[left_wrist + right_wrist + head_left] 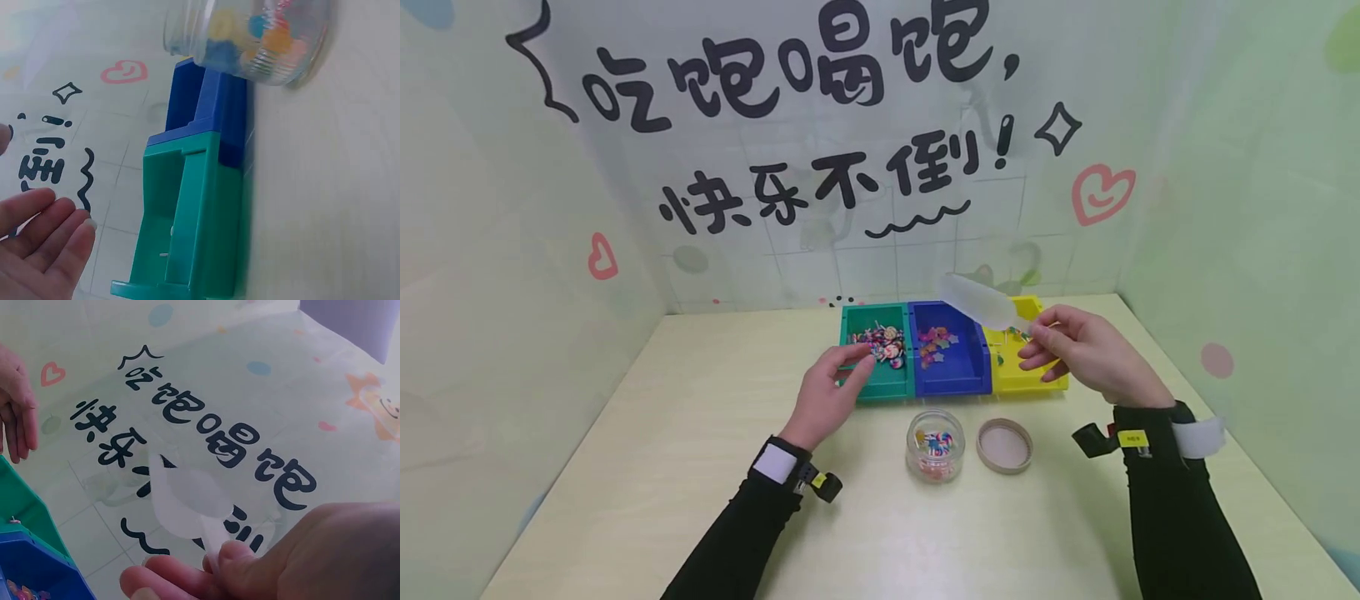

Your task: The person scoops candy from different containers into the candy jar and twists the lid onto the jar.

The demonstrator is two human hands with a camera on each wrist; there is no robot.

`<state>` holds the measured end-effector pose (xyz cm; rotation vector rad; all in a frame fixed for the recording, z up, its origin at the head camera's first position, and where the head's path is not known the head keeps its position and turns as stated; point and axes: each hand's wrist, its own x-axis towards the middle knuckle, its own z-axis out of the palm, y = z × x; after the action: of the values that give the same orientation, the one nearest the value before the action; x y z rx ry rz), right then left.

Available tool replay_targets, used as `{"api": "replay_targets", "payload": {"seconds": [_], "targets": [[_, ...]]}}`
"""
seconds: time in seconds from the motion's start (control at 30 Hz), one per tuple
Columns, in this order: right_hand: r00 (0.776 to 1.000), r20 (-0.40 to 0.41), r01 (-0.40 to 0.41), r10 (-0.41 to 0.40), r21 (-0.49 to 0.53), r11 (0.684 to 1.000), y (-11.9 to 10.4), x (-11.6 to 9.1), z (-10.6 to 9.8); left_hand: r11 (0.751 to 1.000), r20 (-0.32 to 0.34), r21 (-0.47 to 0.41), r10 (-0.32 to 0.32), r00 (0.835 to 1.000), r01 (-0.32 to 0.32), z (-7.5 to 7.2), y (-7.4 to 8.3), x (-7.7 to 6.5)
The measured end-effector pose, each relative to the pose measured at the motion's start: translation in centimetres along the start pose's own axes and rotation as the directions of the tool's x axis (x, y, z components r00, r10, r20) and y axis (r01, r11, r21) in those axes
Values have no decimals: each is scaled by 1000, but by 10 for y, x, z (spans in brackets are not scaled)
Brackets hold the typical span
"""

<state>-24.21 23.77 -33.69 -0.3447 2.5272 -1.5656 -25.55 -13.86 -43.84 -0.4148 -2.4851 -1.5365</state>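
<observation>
My right hand pinches the handle of a translucent white scoop, raised over the bins with its blade pointing left. In the right wrist view, thumb and fingers close on the handle of the scoop. My left hand hovers at the front of the green bin, fingers loosely bent and holding nothing. Small lollipop-like pieces lie in that bin. The blue bin has star-shaped pieces. Partly behind my right hand is the yellow bin, with a few small green pieces.
A glass jar partly filled with colourful pieces stands uncovered in front of the bins. To its right a round lid lies on the pale wooden table. Printed sheeting rises behind and at both sides.
</observation>
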Motion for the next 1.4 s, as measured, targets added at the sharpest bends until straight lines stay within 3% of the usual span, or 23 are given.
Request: {"api": "replay_targets", "payload": {"seconds": [0.2, 0.33, 0.6, 0.87, 1.4], "targets": [[996, -63, 63, -63, -7, 998, -4, -2, 7, 997, -135, 2, -76, 988, 77, -9, -6, 12], [994, -99, 54, -55, -10, 998, -5, 3, 19, 991, -185, -6, -135, 973, 136, -10, -13, 18], [997, -72, 13, -22, -120, 993, -11, 16, 48, 975, -173, 77, -191, 966, 207, -6, -29, 20], [999, -41, -1, -7, -197, 980, -25, 27, 74, 959, -167, 235, -123, 978, 161, -2, -41, 18], [998, 29, -37, 50, -352, 935, -41, 59, 121, 960, -162, 200, -167, 973, 198, -4, -41, 14]]}}
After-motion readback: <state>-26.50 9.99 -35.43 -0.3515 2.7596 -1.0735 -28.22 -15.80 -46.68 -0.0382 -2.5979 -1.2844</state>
